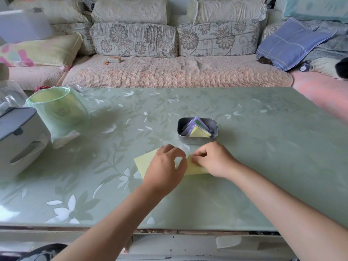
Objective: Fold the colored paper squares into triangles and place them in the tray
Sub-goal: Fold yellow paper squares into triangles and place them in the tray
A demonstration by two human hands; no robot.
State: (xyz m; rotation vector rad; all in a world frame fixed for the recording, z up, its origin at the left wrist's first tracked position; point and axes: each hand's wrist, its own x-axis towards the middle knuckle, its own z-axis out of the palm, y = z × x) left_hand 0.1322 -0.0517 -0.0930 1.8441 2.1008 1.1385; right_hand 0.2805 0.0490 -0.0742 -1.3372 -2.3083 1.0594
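On glossy tabletop (263, 166), right hand (214, 160) pinches yellow paper (145, 161) (left hand (165, 166) too).

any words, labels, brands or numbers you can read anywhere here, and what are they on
No text can be read in this view.
small box on the sofa: printed face, too small to read.
green-lined bin: faint mark on its side, too blurred to read.
yellow paper, folded papers in the tray: no writing seen.
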